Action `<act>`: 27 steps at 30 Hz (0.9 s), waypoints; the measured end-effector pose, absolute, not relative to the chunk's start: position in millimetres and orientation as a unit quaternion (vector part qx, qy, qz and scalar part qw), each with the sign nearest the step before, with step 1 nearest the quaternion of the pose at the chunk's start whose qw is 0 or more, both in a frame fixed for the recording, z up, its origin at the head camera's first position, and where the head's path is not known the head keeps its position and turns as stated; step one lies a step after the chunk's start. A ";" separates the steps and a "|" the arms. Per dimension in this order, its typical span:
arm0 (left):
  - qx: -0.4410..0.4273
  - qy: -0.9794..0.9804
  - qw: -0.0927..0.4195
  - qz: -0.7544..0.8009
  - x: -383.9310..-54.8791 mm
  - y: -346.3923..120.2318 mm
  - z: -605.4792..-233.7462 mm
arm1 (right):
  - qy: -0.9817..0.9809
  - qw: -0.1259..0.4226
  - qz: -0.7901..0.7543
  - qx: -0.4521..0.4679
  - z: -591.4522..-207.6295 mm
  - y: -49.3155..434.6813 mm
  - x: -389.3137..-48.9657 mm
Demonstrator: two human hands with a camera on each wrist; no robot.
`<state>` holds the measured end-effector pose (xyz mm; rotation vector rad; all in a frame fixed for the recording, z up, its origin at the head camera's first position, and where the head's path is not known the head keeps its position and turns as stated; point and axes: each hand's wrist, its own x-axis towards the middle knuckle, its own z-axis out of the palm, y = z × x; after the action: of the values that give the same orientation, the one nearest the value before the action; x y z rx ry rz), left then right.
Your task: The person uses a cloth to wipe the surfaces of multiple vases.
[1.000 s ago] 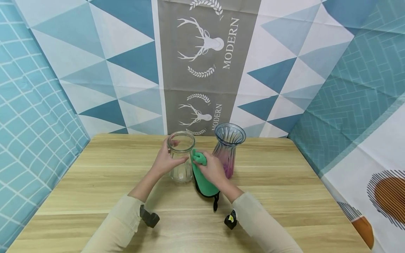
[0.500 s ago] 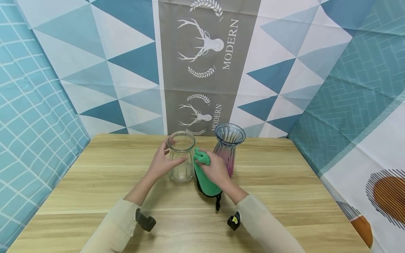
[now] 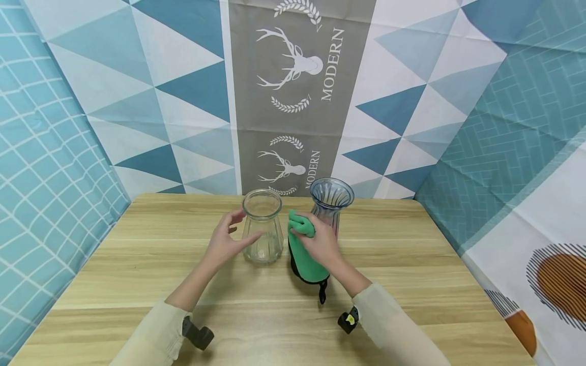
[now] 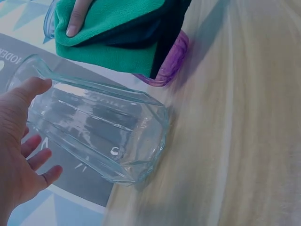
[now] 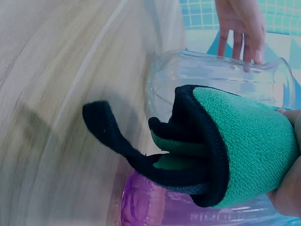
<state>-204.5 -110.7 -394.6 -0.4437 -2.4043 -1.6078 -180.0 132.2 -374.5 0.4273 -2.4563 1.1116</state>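
Near ribbed glass vases [image 3: 263, 246] hangs fuzzy, folded cloth [image 3: 309, 262].

Clear glass jar [image 3: 271, 230] upright; folded, black-edged green cloth [image 3: 305, 258] just beside it

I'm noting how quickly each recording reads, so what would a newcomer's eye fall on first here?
Probably the bright green cloth, held by the right hand in front of a vase tinted blue to purple. Next comes the clear glass jar standing left of the cloth on the wooden table, with the left hand close beside it. Behind, white deer prints stand out on a grey strip.
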 end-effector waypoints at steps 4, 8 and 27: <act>-0.147 -0.818 0.111 -0.545 -199.0 -112.1 -397.1 | -0.879 0.206 0.402 0.157 -371.1 138.0 -178.0; -0.147 -0.824 0.121 -0.534 -195.0 -111.4 -399.5 | -0.876 0.201 0.411 0.155 -367.1 143.5 -175.8; -0.171 -0.810 0.123 -0.547 -175.7 -95.2 -396.7 | -0.868 0.194 0.424 0.170 -357.8 171.0 -163.4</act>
<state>-175.7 -95.2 -396.7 -0.4982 -2.3629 -1.5952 -163.4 171.0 -357.8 0.4764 -2.4335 1.1894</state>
